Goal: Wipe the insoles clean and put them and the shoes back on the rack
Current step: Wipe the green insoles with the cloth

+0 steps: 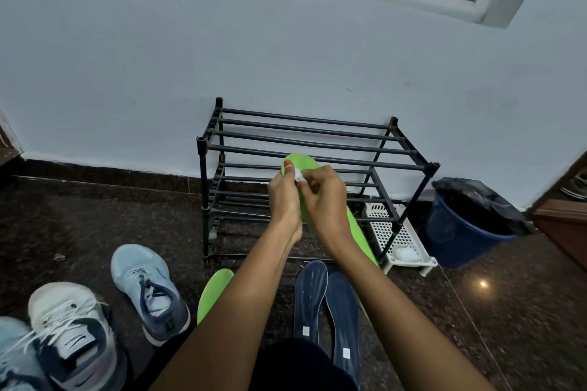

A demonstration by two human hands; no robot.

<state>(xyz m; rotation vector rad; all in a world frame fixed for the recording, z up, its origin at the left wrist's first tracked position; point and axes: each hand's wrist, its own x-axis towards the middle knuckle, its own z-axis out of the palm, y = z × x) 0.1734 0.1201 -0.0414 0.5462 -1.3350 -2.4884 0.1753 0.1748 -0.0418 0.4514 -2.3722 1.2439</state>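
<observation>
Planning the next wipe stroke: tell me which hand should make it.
Right. The right hand pinches the white wipe on the held green insole, while the left hand grips that insole and steadies it.

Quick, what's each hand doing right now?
Left hand: grips the green insole.
Right hand: pinches a white wipe against it.

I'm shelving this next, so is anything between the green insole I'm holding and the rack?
Nothing visible does. The green insole is held directly in front of the rack, with no object between them.
</observation>
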